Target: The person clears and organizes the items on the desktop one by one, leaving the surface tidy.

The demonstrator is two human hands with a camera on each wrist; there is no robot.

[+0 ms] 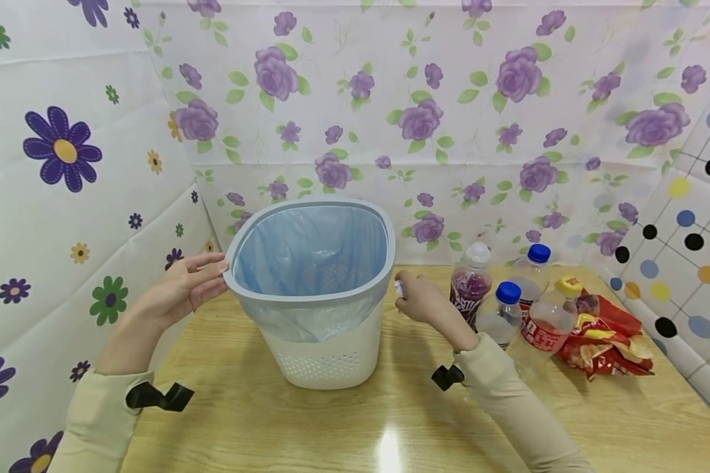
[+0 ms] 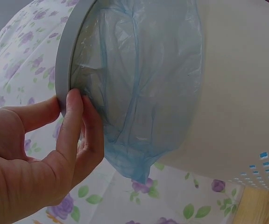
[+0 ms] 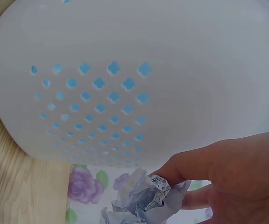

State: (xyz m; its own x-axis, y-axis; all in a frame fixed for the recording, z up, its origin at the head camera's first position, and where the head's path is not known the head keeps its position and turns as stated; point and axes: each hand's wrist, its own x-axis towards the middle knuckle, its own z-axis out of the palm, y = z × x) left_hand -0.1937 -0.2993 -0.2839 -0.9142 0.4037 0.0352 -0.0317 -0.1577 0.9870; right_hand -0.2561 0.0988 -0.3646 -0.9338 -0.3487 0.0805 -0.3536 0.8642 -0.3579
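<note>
A white trash bin (image 1: 325,368) with a grey rim (image 1: 310,297) stands on the table, lined with a blue plastic bag (image 1: 313,253) folded over its edge. At the bin's left side, my left hand (image 1: 183,284) pinches the rim between thumb and fingers; in the left wrist view the fingertips lie against the bag's outer fold. Right of the bin, my right hand (image 1: 423,299) holds a crumpled piece of paper (image 3: 146,200), white with dark print. Most of that paper is hidden by the hand in the head view. Perforations (image 3: 99,107) show through the bin's wall beside it.
To the right stand a purple drink bottle (image 1: 470,282), two blue-capped bottles (image 1: 499,315) and a yellow-capped bottle (image 1: 547,322). A red snack bag (image 1: 609,341) lies behind them. Flowered sheets (image 1: 355,118) hang at the back and left of the wooden table (image 1: 307,433).
</note>
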